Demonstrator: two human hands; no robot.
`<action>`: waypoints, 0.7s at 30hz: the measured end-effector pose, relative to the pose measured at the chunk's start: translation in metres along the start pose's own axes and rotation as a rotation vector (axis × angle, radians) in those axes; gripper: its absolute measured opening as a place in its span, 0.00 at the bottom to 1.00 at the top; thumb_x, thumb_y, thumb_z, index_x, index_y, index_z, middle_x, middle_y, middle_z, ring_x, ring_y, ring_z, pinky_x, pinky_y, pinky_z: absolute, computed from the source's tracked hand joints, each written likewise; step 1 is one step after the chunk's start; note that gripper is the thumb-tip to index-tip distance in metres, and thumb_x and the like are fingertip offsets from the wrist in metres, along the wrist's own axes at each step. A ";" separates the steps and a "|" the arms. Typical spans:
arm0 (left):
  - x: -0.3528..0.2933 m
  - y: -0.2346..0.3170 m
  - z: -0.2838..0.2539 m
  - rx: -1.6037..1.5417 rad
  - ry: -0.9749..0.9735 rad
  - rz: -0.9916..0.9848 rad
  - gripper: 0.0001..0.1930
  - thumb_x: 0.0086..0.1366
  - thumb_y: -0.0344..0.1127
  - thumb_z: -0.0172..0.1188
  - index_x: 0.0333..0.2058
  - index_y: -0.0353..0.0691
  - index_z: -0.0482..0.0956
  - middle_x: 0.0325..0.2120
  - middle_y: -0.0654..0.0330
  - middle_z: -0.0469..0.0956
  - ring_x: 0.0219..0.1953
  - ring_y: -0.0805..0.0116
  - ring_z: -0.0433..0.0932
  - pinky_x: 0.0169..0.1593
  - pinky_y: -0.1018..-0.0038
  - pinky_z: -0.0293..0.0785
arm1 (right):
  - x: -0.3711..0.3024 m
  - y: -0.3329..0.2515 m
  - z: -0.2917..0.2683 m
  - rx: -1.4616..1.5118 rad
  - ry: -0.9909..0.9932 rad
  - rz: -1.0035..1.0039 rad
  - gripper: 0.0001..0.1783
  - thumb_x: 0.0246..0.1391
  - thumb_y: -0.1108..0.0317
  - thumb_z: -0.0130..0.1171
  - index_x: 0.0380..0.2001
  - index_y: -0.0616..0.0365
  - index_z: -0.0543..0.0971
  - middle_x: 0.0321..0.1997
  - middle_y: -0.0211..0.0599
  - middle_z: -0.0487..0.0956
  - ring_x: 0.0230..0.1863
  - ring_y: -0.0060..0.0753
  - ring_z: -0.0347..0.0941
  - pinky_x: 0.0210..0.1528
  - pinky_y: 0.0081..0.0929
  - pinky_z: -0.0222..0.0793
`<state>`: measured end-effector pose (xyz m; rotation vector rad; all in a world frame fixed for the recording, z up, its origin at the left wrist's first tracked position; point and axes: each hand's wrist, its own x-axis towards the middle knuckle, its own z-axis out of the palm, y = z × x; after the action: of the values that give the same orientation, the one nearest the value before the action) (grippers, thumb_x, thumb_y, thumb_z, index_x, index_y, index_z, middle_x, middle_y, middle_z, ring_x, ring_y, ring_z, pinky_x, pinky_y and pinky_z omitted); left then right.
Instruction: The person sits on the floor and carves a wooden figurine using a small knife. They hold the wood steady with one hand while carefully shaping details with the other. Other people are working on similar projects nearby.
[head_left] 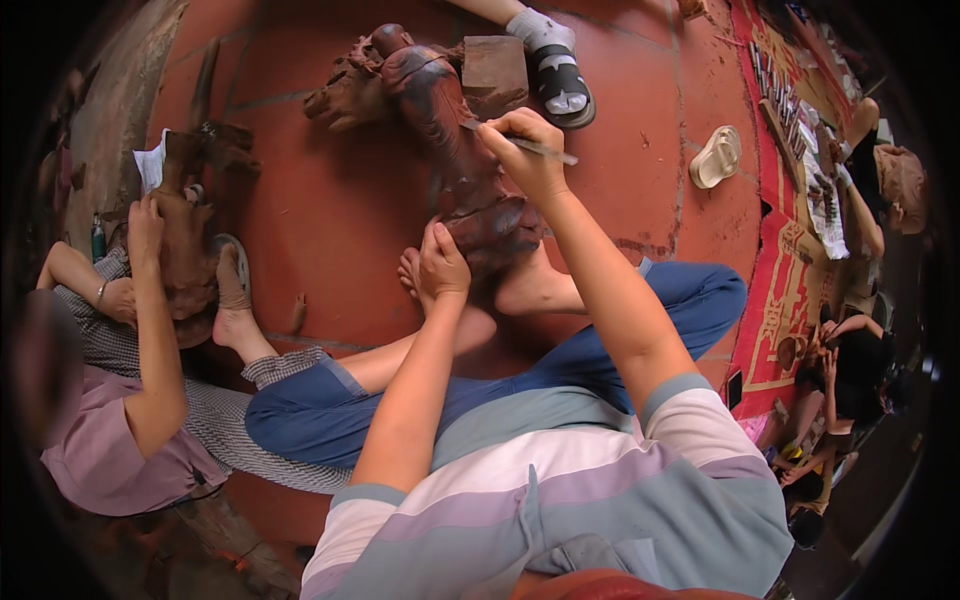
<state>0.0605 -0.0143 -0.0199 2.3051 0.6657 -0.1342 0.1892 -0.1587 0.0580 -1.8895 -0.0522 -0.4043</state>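
A reddish-brown carved wooden statue [436, 110] with dark patches lies in front of me, its rounded head at the far end. Its wide base [490, 232] rests between my bare feet. My left hand [443, 262] is closed against the near left side of this base, steadying it; part of the fingers is hidden. My right hand [527, 150] pinches a thin, flat, grey carving tool [556, 154]. The tool's tip meets the statue's right side around its middle. Whether that tip is a blade is too small to tell.
Under the statue's far end lie a rough wood piece [350, 88] and a wooden block [496, 72]. Another person's sandalled foot [560, 75] stands beside them. On the left, a person handles another carving [188, 240]. A beige sandal [716, 157] and a red mat [765, 300] with tools are right.
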 end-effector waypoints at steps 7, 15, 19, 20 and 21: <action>0.002 -0.007 0.005 -0.012 0.007 -0.006 0.33 0.70 0.64 0.26 0.56 0.60 0.76 0.45 0.46 0.77 0.53 0.42 0.69 0.60 0.49 0.57 | -0.012 -0.016 -0.018 -0.089 -0.149 -0.072 0.05 0.43 0.71 0.68 0.21 0.60 0.81 0.22 0.38 0.78 0.23 0.34 0.76 0.28 0.28 0.71; 0.000 -0.007 0.005 0.093 0.024 -0.031 0.33 0.70 0.65 0.26 0.57 0.61 0.76 0.44 0.44 0.77 0.53 0.41 0.69 0.59 0.49 0.58 | -0.029 -0.006 -0.022 -0.100 -0.127 -0.013 0.06 0.43 0.69 0.67 0.20 0.59 0.81 0.22 0.39 0.77 0.23 0.33 0.76 0.28 0.27 0.71; 0.000 -0.008 0.009 0.131 0.041 -0.023 0.33 0.70 0.65 0.25 0.56 0.61 0.76 0.44 0.44 0.76 0.54 0.41 0.68 0.59 0.48 0.57 | -0.003 0.002 -0.010 -0.016 0.004 -0.032 0.07 0.42 0.69 0.68 0.20 0.60 0.81 0.21 0.39 0.78 0.23 0.34 0.76 0.28 0.29 0.70; 0.000 -0.010 0.011 0.157 0.066 -0.016 0.33 0.70 0.65 0.25 0.56 0.61 0.76 0.44 0.44 0.76 0.53 0.42 0.69 0.59 0.48 0.57 | -0.006 0.007 -0.007 -0.003 0.059 -0.052 0.07 0.42 0.69 0.68 0.19 0.60 0.81 0.21 0.39 0.78 0.23 0.33 0.75 0.28 0.29 0.70; -0.002 -0.013 0.008 0.206 0.069 -0.026 0.32 0.71 0.62 0.27 0.55 0.58 0.77 0.45 0.47 0.78 0.52 0.43 0.70 0.58 0.50 0.59 | -0.019 0.007 -0.006 0.000 0.026 -0.017 0.07 0.42 0.69 0.68 0.20 0.61 0.81 0.21 0.39 0.78 0.23 0.33 0.75 0.28 0.29 0.70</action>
<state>0.0533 -0.0122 -0.0332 2.5082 0.7467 -0.1412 0.1718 -0.1638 0.0479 -1.8842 -0.0505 -0.4403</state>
